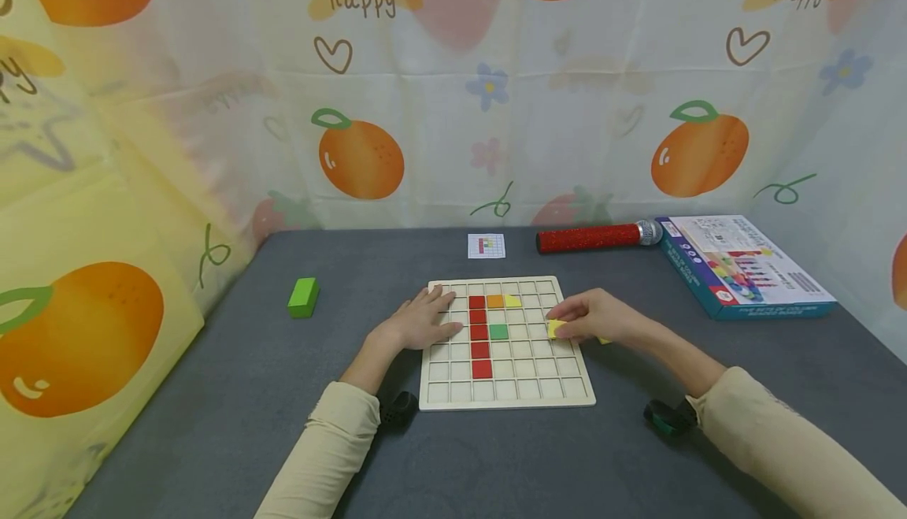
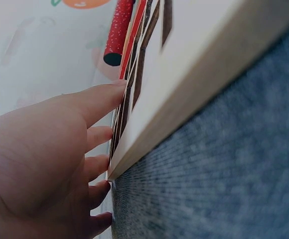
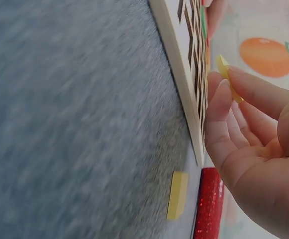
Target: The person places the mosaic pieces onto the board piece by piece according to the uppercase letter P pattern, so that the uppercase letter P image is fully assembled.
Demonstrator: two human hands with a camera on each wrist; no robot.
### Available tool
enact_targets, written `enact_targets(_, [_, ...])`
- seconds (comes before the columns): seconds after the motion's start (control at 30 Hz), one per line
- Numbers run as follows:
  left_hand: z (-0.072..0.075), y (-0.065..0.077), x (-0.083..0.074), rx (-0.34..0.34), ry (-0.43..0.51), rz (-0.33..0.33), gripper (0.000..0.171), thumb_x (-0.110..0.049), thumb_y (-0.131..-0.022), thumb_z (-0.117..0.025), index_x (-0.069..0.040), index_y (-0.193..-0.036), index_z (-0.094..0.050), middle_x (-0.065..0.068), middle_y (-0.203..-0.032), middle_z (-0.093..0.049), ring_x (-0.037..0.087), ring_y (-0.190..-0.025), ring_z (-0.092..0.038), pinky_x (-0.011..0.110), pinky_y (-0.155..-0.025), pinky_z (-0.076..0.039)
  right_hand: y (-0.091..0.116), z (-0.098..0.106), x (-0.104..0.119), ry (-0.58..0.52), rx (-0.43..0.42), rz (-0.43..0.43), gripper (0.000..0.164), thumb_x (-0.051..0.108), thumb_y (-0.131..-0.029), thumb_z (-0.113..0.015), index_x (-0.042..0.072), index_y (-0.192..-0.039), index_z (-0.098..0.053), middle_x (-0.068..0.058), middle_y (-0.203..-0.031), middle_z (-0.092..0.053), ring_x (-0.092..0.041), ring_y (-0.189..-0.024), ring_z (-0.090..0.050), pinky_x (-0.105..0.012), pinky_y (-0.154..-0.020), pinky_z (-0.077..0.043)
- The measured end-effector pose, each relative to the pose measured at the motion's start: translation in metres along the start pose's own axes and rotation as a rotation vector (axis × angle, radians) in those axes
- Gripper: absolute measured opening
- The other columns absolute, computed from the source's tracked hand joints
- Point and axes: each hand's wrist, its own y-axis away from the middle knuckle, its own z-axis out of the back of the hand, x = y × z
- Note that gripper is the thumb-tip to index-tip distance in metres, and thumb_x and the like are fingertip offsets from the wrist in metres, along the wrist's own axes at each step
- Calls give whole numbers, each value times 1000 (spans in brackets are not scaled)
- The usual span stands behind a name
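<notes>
A wooden grid board lies on the dark table, holding a column of several red tiles, one orange tile, one yellow tile and one green tile. My left hand rests with spread fingers on the board's left edge; the left wrist view shows its thumb touching the grid. Above the board's right side, my right hand pinches a yellow tile between thumb and fingers. Another yellow block lies on the table beside the board, mostly hidden behind that hand in the head view.
A bright green block sits left of the board. Behind it lie a small printed pattern card and a red glittery microphone. A flat game box occupies the back right, near the patterned cloth wall.
</notes>
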Motion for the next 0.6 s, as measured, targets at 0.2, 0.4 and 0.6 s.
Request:
enact_targets(0.2, [-1, 0, 0, 2, -2, 5, 67, -43, -98, -50, -9, -151, -28, 16, -156, -16, 35, -142, -9, 56, -109, -13, -10, -7, 6, 26, -18, -8, 36, 13, -86, -72, -4, -117, -65, -8, -94, -69, -18, -76, -58, -30, -67, -49])
enact_targets(0.4, [0, 0, -1, -2, -8, 12, 67, -44, -97, -50, -9, -151, -29, 16, -156, -17, 35, -143, -9, 56, -109, -14, -18, -13, 10, 3, -22, -20, 33, 11, -88, -70, -4, -116, -65, -8, -93, -69, -17, -76, -60, -29, -68, -50])
enact_targets(0.6, [0, 1, -1, -1, -2, 14, 67, -43, -97, -50, -9, -150, -30, 16, -156, -17, 35, -142, -10, 56, -109, -14, -24, -18, 12, -46, -17, -22, 32, 7, -87, -70, -6, -116, -65, -11, -96, -70, -18, -82, -67, -31, -72, -54])
